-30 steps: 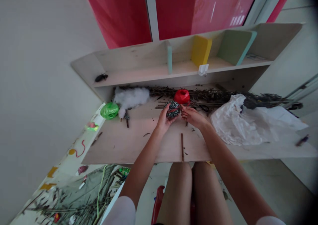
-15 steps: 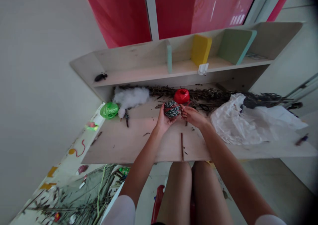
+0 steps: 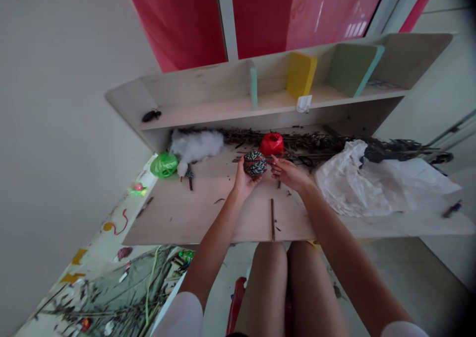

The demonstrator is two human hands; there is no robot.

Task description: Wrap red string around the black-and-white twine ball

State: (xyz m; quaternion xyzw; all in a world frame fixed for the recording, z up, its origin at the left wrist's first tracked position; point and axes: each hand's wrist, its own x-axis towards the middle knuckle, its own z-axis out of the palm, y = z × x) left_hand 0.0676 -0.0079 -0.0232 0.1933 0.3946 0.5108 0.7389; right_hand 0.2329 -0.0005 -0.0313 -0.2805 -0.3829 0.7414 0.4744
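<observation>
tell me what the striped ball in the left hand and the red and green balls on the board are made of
The striped ball in the left hand looks like matte black-and-white twisted cord, its wound strands showing. The red ball and green ball look like plastic raffia ribbon: glossy, with creased wound bands. The exact fibre or plastic can't be told.
</observation>
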